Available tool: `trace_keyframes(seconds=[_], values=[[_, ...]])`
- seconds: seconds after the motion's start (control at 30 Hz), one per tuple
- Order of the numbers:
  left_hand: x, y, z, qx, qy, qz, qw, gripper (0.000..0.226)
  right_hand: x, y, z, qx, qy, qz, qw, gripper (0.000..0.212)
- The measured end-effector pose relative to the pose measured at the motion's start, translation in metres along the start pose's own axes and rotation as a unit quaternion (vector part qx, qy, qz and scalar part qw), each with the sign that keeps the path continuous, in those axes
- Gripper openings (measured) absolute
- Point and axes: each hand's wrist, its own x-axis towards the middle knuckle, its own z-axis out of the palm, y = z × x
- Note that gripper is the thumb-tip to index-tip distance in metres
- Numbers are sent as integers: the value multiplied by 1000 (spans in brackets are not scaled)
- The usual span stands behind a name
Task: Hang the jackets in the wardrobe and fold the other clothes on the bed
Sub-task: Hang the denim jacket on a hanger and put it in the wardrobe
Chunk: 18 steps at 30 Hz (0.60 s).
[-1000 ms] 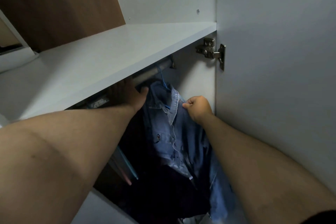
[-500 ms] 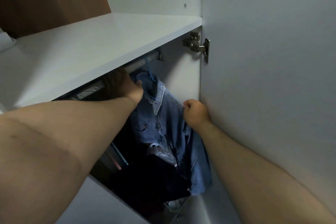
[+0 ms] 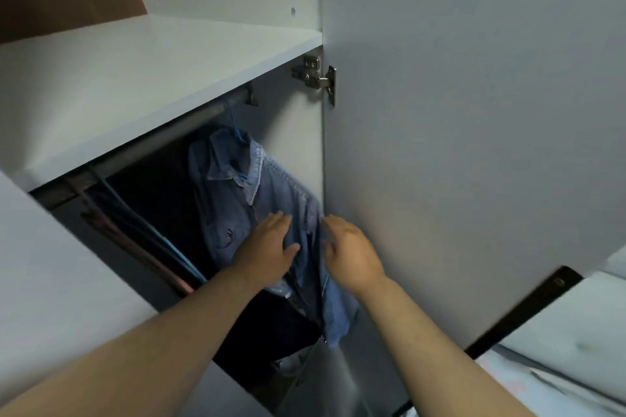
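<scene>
A blue denim jacket [image 3: 237, 186] hangs on a blue hanger [image 3: 233, 127] from the metal rail [image 3: 169, 139] inside the wardrobe, near its right wall. My left hand [image 3: 267, 249] lies flat on the jacket's front with straight fingers. My right hand [image 3: 349, 252] is beside it, fingers loosely curved at the jacket's right front edge; whether it pinches the cloth is unclear. Dark clothes hang behind and below the jacket.
A white shelf [image 3: 135, 78] runs above the rail. The open white wardrobe door [image 3: 474, 145] with its metal hinge [image 3: 316, 76] stands on the right. Bare hangers [image 3: 142, 240] lean at the left of the rail. A bed corner [image 3: 559, 349] shows at lower right.
My left hand has come down from the rail to the jacket's front. My right hand has dropped from the shoulder area to the front edge. The jacket now hangs freely on the rail.
</scene>
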Motion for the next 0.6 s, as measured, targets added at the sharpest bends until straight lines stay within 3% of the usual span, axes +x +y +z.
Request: trace_keyframes(seconds=[0.13, 0.6], values=[[-31, 9, 14, -19, -23, 52, 998, 62, -51, 8, -4, -26, 3, 62, 998, 44], [-128, 47, 50, -60, -143, 195, 968, 55, -223, -14, 12, -59, 87, 239, 965, 48]])
